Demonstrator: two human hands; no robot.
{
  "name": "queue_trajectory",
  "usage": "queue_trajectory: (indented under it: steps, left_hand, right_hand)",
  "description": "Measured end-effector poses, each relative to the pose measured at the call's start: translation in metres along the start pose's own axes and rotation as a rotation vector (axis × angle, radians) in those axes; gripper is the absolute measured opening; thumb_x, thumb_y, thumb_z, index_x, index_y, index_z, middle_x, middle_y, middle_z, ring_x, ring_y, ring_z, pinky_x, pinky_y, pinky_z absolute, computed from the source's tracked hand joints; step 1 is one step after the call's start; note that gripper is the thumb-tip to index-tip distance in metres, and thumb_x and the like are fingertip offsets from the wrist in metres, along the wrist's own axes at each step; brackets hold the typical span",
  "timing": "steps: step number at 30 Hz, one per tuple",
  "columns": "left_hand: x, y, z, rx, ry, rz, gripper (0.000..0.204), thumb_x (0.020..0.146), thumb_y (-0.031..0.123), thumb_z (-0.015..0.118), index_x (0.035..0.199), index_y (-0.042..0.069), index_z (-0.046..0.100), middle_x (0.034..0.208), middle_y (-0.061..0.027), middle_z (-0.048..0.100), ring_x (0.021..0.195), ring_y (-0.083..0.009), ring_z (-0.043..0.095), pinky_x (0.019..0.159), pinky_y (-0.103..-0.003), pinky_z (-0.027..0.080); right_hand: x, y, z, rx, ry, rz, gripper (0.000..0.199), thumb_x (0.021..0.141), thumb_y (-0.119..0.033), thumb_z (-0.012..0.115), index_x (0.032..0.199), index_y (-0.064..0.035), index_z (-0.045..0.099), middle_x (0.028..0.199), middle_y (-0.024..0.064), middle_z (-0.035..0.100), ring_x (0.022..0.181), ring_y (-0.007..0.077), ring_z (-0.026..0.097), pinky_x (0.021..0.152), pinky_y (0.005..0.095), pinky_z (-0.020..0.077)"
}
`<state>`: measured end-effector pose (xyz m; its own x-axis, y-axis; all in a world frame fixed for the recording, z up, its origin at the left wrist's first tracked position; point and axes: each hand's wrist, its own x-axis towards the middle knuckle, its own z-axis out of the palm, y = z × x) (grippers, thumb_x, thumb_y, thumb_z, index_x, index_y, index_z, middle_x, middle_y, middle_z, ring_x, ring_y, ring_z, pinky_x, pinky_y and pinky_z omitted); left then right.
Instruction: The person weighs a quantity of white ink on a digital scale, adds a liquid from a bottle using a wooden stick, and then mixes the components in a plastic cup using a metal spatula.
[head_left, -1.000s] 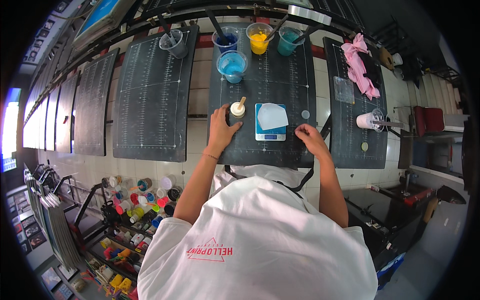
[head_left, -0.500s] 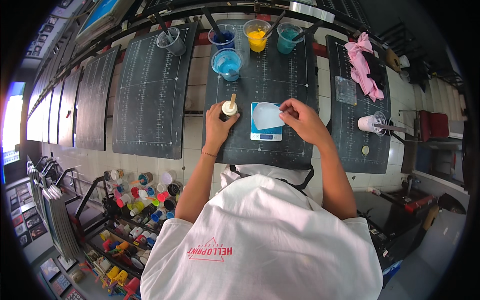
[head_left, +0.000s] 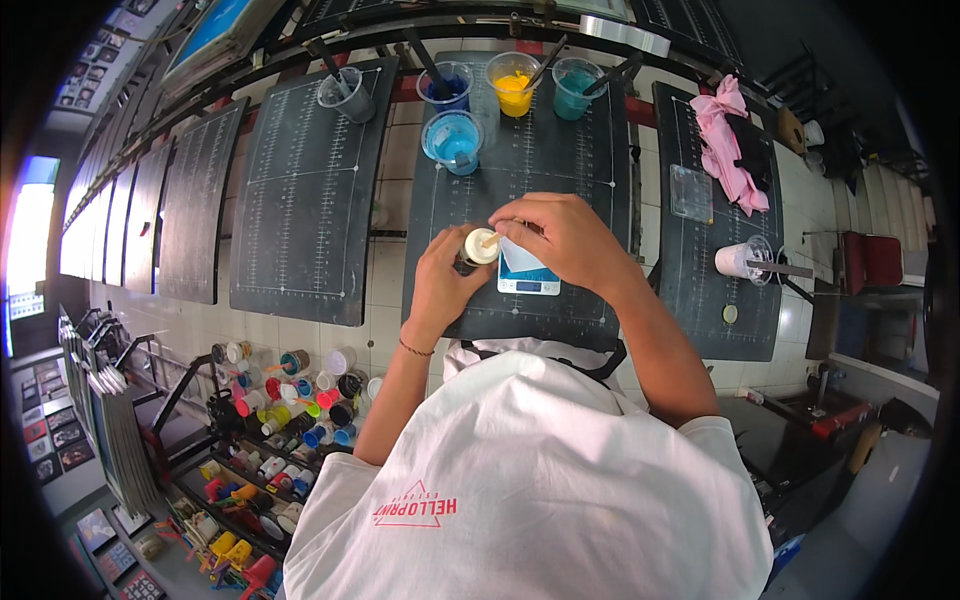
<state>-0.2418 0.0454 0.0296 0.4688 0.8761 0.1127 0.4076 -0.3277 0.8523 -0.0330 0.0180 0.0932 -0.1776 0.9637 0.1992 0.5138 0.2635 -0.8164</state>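
Note:
My left hand [head_left: 441, 277] is wrapped round a small jar [head_left: 478, 248] that shows pale cream at its top. A flat wooden stick [head_left: 490, 241] stands tilted in the jar. The fingertips of my right hand [head_left: 562, 238] are pinched on the stick's upper end. Just right of the jar is a digital scale [head_left: 530, 287] with a blue top and a small display. A sheet of thin white paper [head_left: 516, 258] lies on the scale, partly hidden under my right hand.
Beyond my hands on the dark gridded board [head_left: 560, 180] stand cups of light blue [head_left: 456, 140], dark blue [head_left: 445, 88], yellow [head_left: 512, 90] and teal ink [head_left: 577, 90]. A grey-tinted cup [head_left: 346, 95] is left; a pink cloth [head_left: 728, 130] and white cup [head_left: 738, 258] are right.
My right hand has left the paper and moved left to the wooden stick. My left hand has brought the jar right and nearer, close beside the scale.

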Motion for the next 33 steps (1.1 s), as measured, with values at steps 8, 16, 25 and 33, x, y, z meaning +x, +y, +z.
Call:
queue_trajectory:
  steps: [8, 16, 25, 33]
  left_hand:
    - [-0.001, 0.005, 0.0, 0.002, -0.002, -0.014, 0.044, 0.076, 0.01, 0.081, 0.117, 0.001, 0.066, 0.109, -0.0129, 0.068, 0.096, -0.0271, 0.066, 0.085, -0.036, 0.052]
    - [-0.002, 0.003, 0.003, 0.045, 0.003, 0.024, 0.044, 0.075, 0.008, 0.08, 0.116, 0.002, 0.065, 0.109, -0.0127, 0.068, 0.094, -0.0286, 0.067, 0.08, -0.036, 0.054]
    - [0.001, 0.008, 0.003, 0.032, 0.008, 0.026, 0.043, 0.076, 0.009, 0.08, 0.116, 0.0, 0.066, 0.108, -0.0128, 0.069, 0.096, -0.0272, 0.067, 0.083, -0.036, 0.053]
    - [0.004, 0.005, 0.006, 0.07, 0.008, 0.047, 0.044, 0.076, 0.01, 0.08, 0.117, 0.0, 0.066, 0.109, -0.0125, 0.068, 0.096, -0.0282, 0.067, 0.084, -0.037, 0.053]
  right_hand:
    - [-0.017, -0.018, -0.008, -0.099, 0.003, 0.002, 0.018, 0.094, -0.015, 0.065, 0.101, 0.0002, 0.071, 0.088, 0.0125, 0.069, 0.076, 0.0288, 0.065, 0.069, 0.0378, 0.0507]
    - [-0.025, -0.025, -0.009, -0.188, 0.075, -0.085, 0.016, 0.092, -0.017, 0.068, 0.099, -0.0029, 0.071, 0.085, 0.0096, 0.066, 0.079, 0.0277, 0.064, 0.072, 0.0397, 0.0511]
    - [-0.025, -0.011, 0.001, -0.109, 0.128, 0.025, 0.017, 0.095, -0.016, 0.064, 0.1, -0.001, 0.07, 0.086, 0.0122, 0.068, 0.08, 0.0301, 0.065, 0.072, 0.04, 0.0522]
    - [-0.028, 0.004, 0.013, 0.126, 0.233, 0.216, 0.024, 0.097, -0.018, 0.062, 0.104, 0.0034, 0.071, 0.083, 0.0153, 0.072, 0.067, 0.0235, 0.068, 0.062, 0.0353, 0.0513]
